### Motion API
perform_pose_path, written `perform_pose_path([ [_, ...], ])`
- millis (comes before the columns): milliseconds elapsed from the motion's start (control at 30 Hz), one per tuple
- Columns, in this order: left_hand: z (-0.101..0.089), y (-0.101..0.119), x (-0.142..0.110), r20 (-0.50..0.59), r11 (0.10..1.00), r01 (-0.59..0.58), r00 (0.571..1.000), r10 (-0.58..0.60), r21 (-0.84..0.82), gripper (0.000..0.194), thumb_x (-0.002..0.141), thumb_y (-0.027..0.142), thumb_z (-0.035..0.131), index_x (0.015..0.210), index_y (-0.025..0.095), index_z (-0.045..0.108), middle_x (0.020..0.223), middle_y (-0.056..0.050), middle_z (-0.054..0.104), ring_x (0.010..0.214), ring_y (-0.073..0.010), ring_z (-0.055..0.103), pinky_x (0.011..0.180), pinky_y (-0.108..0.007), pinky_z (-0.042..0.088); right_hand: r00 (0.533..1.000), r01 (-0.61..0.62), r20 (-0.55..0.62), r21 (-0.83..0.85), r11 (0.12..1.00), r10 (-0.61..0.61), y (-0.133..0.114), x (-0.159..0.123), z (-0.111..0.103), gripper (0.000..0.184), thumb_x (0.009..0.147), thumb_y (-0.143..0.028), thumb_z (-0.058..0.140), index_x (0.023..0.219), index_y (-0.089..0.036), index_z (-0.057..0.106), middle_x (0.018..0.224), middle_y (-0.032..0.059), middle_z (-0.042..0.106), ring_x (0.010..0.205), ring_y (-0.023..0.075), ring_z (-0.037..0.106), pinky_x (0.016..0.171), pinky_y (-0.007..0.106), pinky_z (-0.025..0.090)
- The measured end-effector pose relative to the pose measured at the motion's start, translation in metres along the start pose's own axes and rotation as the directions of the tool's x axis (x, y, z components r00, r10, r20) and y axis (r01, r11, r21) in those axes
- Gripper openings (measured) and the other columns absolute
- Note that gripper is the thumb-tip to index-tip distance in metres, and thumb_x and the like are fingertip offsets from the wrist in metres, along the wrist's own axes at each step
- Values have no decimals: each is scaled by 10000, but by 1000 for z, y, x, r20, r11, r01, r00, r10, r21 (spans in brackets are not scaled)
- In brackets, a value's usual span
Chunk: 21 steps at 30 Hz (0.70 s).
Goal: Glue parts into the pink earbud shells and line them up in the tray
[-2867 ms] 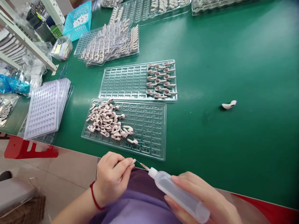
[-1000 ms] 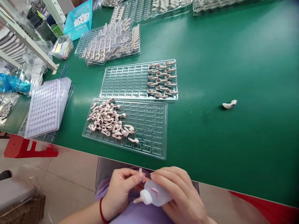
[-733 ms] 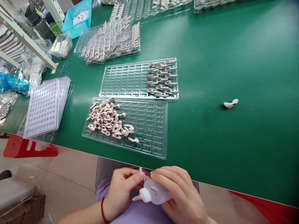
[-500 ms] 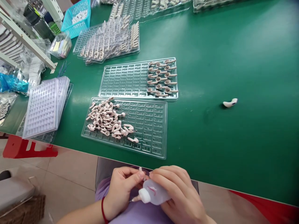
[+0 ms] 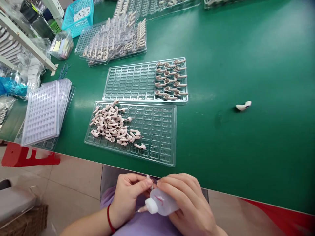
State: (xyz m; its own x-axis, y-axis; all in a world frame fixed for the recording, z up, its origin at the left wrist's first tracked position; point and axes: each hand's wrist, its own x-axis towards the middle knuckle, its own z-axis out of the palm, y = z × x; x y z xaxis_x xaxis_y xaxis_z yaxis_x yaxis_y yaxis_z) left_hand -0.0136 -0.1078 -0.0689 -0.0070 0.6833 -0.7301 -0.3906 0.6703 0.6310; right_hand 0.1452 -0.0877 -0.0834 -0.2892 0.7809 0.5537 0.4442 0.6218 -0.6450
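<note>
At the table's front edge, above my lap, my left hand (image 5: 130, 193) pinches a small white earbud shell (image 5: 148, 177), mostly covered by the fingers. My right hand (image 5: 189, 200) is wrapped round a translucent squeeze bottle (image 5: 163, 202), its white cap and thin nozzle pointing left below my left hand. The right fingertips come close to the earbud piece; whether they touch it I cannot tell. Just beyond my hands lies a clear tray (image 5: 157, 141) with a heap of earbud shells (image 5: 110, 123) on its left half. Behind it, another clear tray (image 5: 130, 82) has shells lined up on its right side.
A single earbud shell (image 5: 243, 106) lies on the green table (image 5: 246, 157) at right. White trays (image 5: 40, 111) are stacked at left. Filled trays (image 5: 110, 42), a clear box (image 5: 61, 46) and a blue basket (image 5: 78, 19) stand farther back. A red stool (image 5: 29, 155) is below the left edge.
The view has shifted very slightly, so the table things sit a little higher in the picture. Both hands keep their hold and almost the same position.
</note>
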Motion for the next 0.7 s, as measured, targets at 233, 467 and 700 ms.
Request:
perform_pose_path([
  [233,-5,9,5,85,999,19,996,-22,34,224,639,325,855,617,121,768,603,-51,699,543,-120,550,561,-238,412,1000,13,17,-4,1000,-13,-3,0,3,220,829,-12,533,967,-160,620,813,61,713,773,179,614,736,347,432],
  [467,-8,21,3,121,977,-26,993,0,212,285,665,400,825,639,120,776,610,-61,703,541,-128,537,577,-254,440,1000,-9,-22,-4,1000,9,-2,-1,5,231,838,-20,538,964,-193,623,804,38,710,737,170,631,726,337,444],
  [700,-5,32,-14,193,743,-366,930,313,561,96,767,254,760,785,174,811,741,-72,762,668,-170,649,637,-249,497,999,-1,-43,57,998,3,1,5,-3,239,836,-17,551,990,-193,600,794,46,700,715,170,624,670,326,524],
])
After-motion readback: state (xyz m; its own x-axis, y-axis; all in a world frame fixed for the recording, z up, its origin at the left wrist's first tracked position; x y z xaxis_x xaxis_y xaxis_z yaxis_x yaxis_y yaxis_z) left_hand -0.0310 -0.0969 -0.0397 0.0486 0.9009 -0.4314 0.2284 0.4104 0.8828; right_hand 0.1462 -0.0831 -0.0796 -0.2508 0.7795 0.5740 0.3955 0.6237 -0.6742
